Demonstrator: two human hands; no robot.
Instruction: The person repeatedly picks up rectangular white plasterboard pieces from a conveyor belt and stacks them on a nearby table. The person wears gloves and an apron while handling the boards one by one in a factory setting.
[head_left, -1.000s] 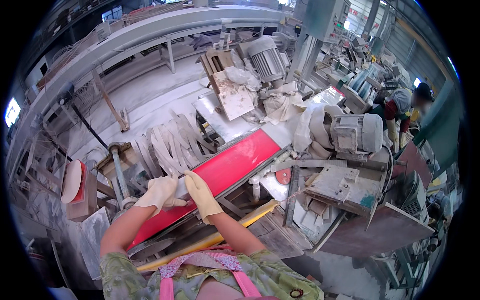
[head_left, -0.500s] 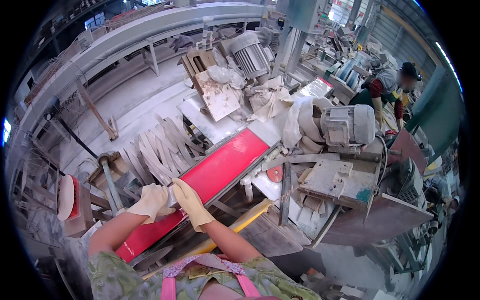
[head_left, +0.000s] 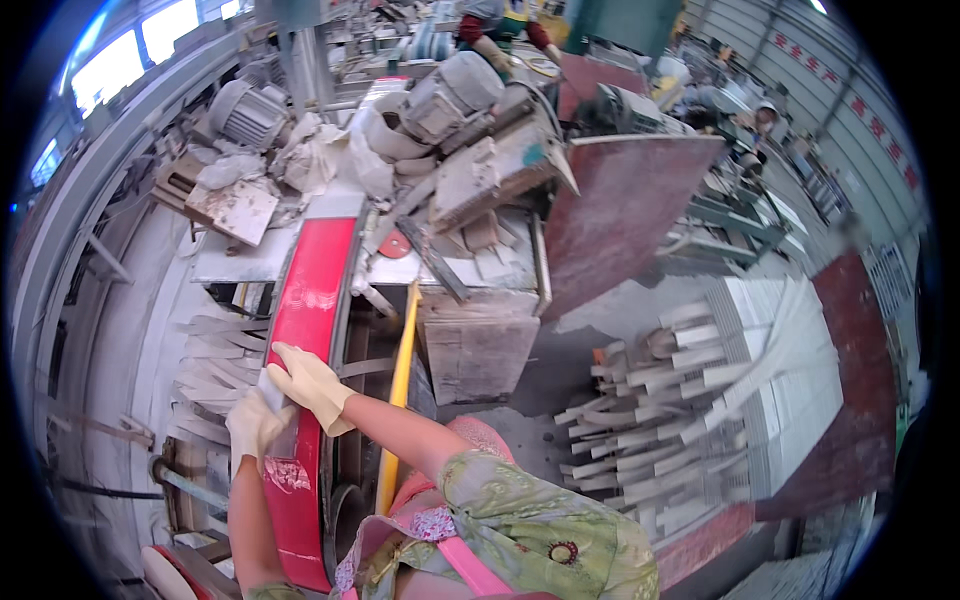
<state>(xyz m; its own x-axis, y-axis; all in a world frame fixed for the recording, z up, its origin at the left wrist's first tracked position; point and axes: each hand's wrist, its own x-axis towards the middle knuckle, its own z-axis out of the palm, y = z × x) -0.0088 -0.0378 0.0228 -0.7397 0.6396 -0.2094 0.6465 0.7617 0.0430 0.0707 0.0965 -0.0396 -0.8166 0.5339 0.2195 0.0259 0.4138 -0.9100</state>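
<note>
1 pale piece (head_left: 268, 388), mostly hidden, lies between the fingers at the left edge of the red belt (head_left: 312, 290). The left hand (head_left: 258, 424) curls its fingers round it; the right hand (head_left: 312, 386) reaches its fingers nearly straight beside it, whether gripping I cannot tell. This piece looks unfinished, not yet set down; loose strips (head_left: 225, 350) left of the fingers and stacked strips (head_left: 690, 400) well to their right may be done or waiting.

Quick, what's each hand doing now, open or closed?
Left hand, cream-gloved: at a small pale grey piece; can't tell whether it's closed.
Right hand, cream-gloved: over the long, flat red strip, beside that piece; can't tell either.
</note>
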